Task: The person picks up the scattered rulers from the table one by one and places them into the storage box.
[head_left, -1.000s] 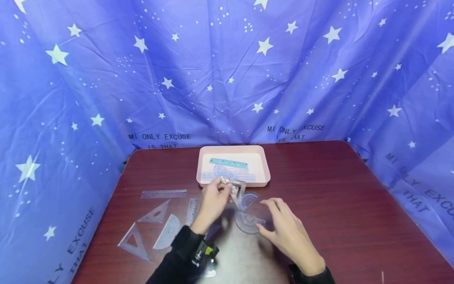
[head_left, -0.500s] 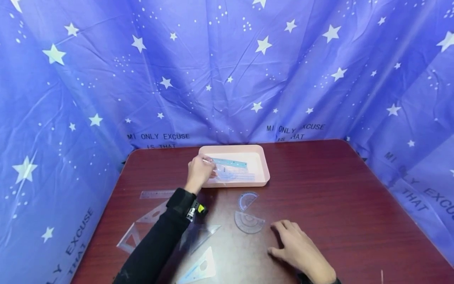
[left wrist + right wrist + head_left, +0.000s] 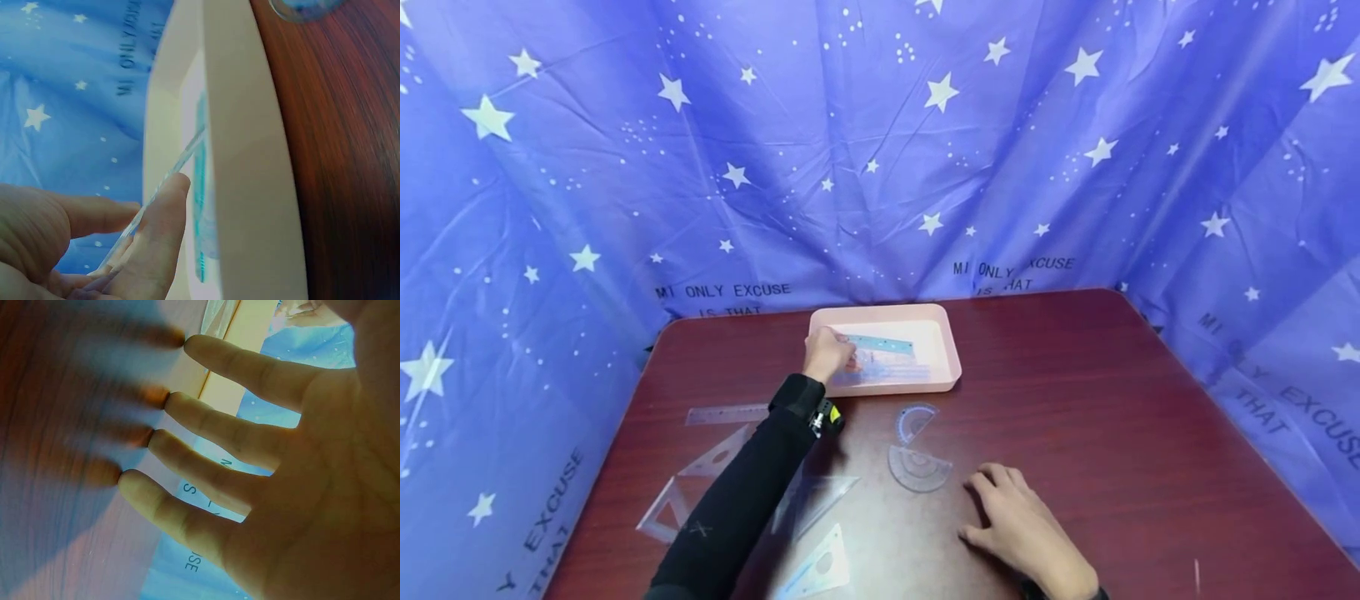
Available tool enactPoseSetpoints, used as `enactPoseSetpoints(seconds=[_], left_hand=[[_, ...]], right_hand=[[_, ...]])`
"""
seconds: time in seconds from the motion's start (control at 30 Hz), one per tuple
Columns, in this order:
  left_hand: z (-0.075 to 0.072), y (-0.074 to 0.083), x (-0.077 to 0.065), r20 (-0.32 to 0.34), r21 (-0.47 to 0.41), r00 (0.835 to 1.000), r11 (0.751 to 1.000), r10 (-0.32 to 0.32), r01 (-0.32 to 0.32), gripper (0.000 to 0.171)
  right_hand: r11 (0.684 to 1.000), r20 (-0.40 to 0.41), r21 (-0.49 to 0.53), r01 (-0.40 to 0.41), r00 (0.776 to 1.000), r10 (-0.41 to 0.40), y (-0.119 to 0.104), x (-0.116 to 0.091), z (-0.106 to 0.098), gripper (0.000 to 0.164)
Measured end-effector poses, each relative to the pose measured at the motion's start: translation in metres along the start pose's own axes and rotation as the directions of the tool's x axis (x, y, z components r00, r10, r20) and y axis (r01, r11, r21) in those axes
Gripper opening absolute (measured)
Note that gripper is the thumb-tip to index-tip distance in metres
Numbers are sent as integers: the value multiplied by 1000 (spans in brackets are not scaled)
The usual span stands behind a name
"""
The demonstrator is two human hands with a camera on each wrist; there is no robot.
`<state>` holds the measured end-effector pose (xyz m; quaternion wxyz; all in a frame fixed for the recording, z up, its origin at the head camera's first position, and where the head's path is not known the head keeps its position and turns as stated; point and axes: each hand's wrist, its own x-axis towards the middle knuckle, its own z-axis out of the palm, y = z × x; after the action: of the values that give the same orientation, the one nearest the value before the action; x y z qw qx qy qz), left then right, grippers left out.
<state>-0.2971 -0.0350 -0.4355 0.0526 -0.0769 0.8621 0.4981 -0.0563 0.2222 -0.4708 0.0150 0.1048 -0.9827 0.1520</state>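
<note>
In the head view, my left hand (image 3: 829, 352) is over the left side of a pale pink tray (image 3: 954, 354). Thumb and fingers pinch a thin clear plastic set square (image 3: 167, 176), seen edge-on in the left wrist view, its far end slanting down into the tray. A teal ruler (image 3: 883, 344) lies in there with other clear pieces. My right hand (image 3: 1026, 529) rests at the table's right with fingers spread, fingertips on the wood (image 3: 56, 531), holding nothing. Left of it lie a small protractor (image 3: 908, 423) and a larger clear protractor (image 3: 919, 473).
Left of the tray, a clear ruler (image 3: 722, 414) is partly behind my left sleeve (image 3: 737, 500). Clear set squares lie around that arm, including one (image 3: 658, 518) on the left and a blue-marked one (image 3: 826, 567) near the front. A starry blue curtain (image 3: 850, 150) surrounds the table.
My left hand has carried the set square from above the protractors to the tray's left side. My right hand has drawn back towards me and settled on the table.
</note>
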Motion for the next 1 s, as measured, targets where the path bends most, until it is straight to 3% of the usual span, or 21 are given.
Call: enactPoseSetpoints(seconds=[0.1, 0.17, 0.23, 0.33, 0.4, 0.47, 0.53, 0.57, 0.67, 0.77, 0.87, 1.0], left_hand=[[1, -9, 10, -10, 118, 1000, 993, 7, -6, 17], [7, -28, 31, -28, 212, 999, 977, 25, -19, 13], [14, -50, 56, -28, 247, 999, 969, 29, -21, 10], [22, -84, 91, -30, 302, 997, 951, 76, -63, 19], [19, -95, 101, -4, 311, 994, 945, 109, -102, 24], [13, -98, 99, 7, 326, 990, 935, 144, -138, 22], [3, -93, 87, 11, 342, 986, 926, 166, -160, 19], [-4, -83, 74, 23, 339, 986, 927, 163, -161, 22], [-26, -48, 27, 46, 327, 987, 931, 155, -162, 43], [-43, -18, -17, 79, 304, 983, 935, 166, -182, 49], [-49, -12, -41, 83, 294, 971, 926, 223, -237, 47], [-50, -17, -61, 79, 289, 958, 913, 275, -286, 46]], right_hand=[[1000, -2, 2, 12, 1000, -12, -1, 0, 1, 54], [1000, -4, 4, 22, 1000, -21, -1, 0, 1, 54], [999, -7, 2, 32, 999, -32, -2, 0, 2, 54], [999, -17, 1, 42, 999, -42, -2, 0, 3, 54], [999, -17, 3, 46, 999, -45, -1, 0, 3, 54], [999, -14, 5, 47, 999, -47, -1, 1, 3, 54], [999, -6, 10, 47, 999, -47, -1, 3, 3, 53], [999, 0, 12, 47, 999, -47, -1, 4, 2, 53], [999, 28, 15, 43, 999, -43, -1, 7, -2, 52], [1000, 70, 11, 23, 997, -23, -1, 13, -8, 53], [1000, 116, 0, -7, 993, 7, -3, 20, -15, 55], [1000, 141, -7, -19, 990, 20, -6, 28, -21, 54]])
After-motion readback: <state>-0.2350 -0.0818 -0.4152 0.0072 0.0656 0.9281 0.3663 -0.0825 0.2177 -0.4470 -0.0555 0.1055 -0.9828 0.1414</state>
